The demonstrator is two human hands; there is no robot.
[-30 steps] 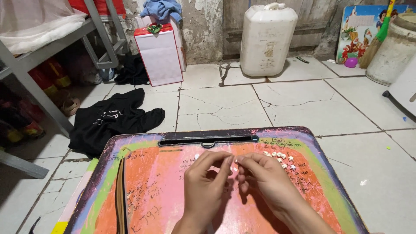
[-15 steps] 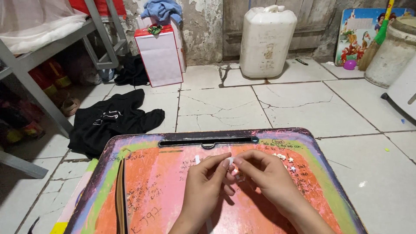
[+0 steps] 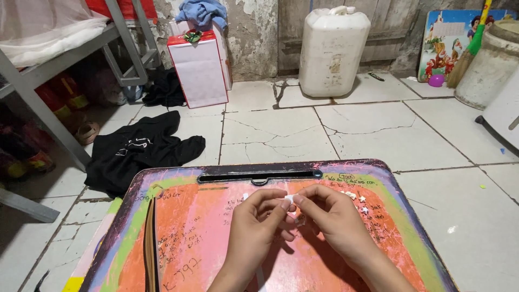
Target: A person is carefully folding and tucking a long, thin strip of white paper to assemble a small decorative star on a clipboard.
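Both hands lifted slightly off the orange lap board since earlier; left hand and right hand fingertips pinched together on small white paper piece; folding seems underway, finished white bits just beside.

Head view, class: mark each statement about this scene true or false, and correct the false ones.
1. Both hands pinch a small white piece. True.
2. The left hand rests on the floor. False: it is over the painted board.
3. A black garment lies on the tiles. True.
4. The white jerrycan lies on its side. False: it stands upright by the wall.
5. Small white stars lie beyond the right hand. True.
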